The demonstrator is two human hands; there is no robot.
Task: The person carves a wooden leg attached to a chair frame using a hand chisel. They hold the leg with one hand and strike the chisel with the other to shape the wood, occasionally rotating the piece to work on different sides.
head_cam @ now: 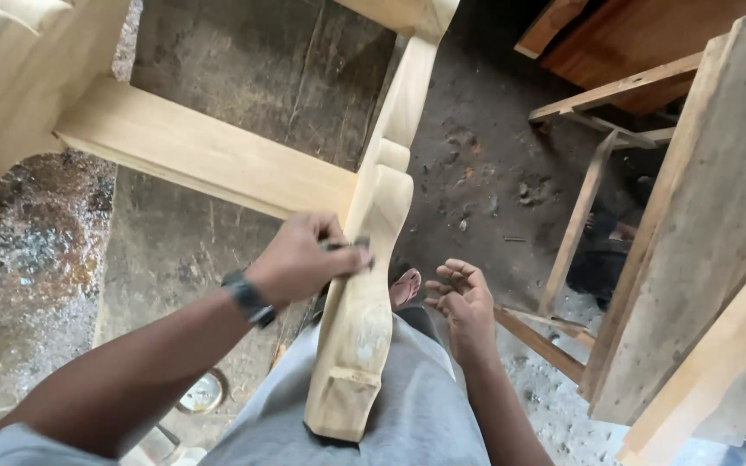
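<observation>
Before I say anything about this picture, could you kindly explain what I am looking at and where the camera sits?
The camera is worn on a person's head and looks down at their own two bare hands; there is no machine. The left hand, with a dark wristwatch, presses a small dark tool against a carved, unfinished wooden furniture leg, whose lower end rests on the person's grey-clad lap. The leg joins a pale wooden rail. The right hand is empty, fingers loosely curled beside the leg. Below is a dirty floor, and rough planks lean at the right.
</observation>
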